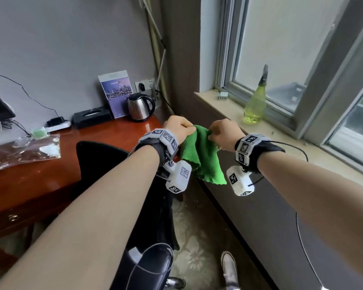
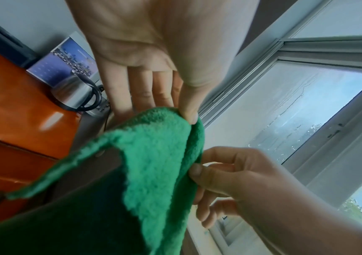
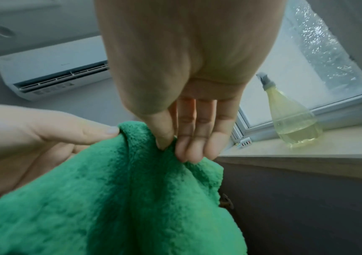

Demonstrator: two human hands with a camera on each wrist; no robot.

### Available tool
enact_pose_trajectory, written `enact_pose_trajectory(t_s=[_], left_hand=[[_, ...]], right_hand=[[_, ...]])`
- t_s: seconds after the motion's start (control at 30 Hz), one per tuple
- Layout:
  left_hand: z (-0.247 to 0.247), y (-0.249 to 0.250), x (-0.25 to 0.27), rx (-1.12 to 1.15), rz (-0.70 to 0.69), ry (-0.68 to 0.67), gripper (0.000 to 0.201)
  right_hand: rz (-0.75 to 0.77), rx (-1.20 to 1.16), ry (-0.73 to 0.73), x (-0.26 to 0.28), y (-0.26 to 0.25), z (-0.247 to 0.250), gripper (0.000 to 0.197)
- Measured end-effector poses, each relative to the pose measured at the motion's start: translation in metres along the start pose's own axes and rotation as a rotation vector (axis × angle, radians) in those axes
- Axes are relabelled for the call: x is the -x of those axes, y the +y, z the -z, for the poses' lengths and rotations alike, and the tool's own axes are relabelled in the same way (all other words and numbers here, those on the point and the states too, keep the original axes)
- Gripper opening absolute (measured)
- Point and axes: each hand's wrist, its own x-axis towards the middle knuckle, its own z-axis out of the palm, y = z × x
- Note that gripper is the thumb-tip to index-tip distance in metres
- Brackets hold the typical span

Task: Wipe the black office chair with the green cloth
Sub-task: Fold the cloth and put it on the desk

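Basically wiping not started. Head view: both hands mid-frame, left hand and right hand each pinching the top edge of the green cloth, which hangs in air above the black office chair at lower left, beside the counter.

Left wrist view: thumb clamps cloth against fingers.

Right wrist view: thumb and fingertips pinch a fold; spray bottle on sill, right.

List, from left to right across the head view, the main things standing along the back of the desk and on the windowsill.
Black tissue box → booklet → steel kettle → small white object on the windowsill → yellow-green spray bottle.
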Motion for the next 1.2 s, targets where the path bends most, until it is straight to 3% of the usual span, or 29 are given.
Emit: enact_pose_trajectory(t_s=[0.2, 0.3, 0.43, 0.53, 0.63, 0.7, 0.9, 1.03, 1.2], left_hand=[[-0.022, -0.016, -0.099, 0.061, 0.135, 0.072, 0.008], [-0.027, -0.025, -0.136, 0.228, 0.311, 0.159, 0.014], [-0.027, -0.035, -0.176, 0.391, 0.464, 0.288, 0.005], [-0.025, -0.053, -0.198, 0.521, 0.587, 0.351, 0.006], [-0.021, -0.079, -0.22, 0.684, 0.698, 0.424, 0.015], [-0.017, -0.096, -0.23, 0.735, 0.714, 0.441, 0.014], [-0.009, -0.145, -0.273, 0.851, 0.761, 0.459, 0.019], [0.004, -0.165, -0.29, 0.875, 0.713, 0.299, 0.026], [0.015, -0.188, -0.304, 0.83, 0.608, 0.257, 0.032]], right_hand=[[0.027, -0.171, 0.0, -0.109, 0.038, -0.017, 0.022], [0.075, -0.279, -0.084, -0.153, 0.04, -0.024, 0.019], [0.161, -0.366, -0.239, -0.207, 0.037, -0.036, 0.014], [0.214, -0.376, -0.426, -0.235, 0.035, -0.053, 0.026], [0.221, -0.336, -0.478, -0.265, 0.029, -0.075, 0.026], [0.206, -0.348, -0.441, -0.287, 0.021, -0.091, 0.015], [0.131, -0.4, -0.405, -0.345, -0.007, -0.128, 0.026], [0.056, -0.411, -0.405, -0.385, -0.023, -0.15, 0.022], [-0.011, -0.437, -0.396, -0.423, -0.037, -0.177, 0.023]])
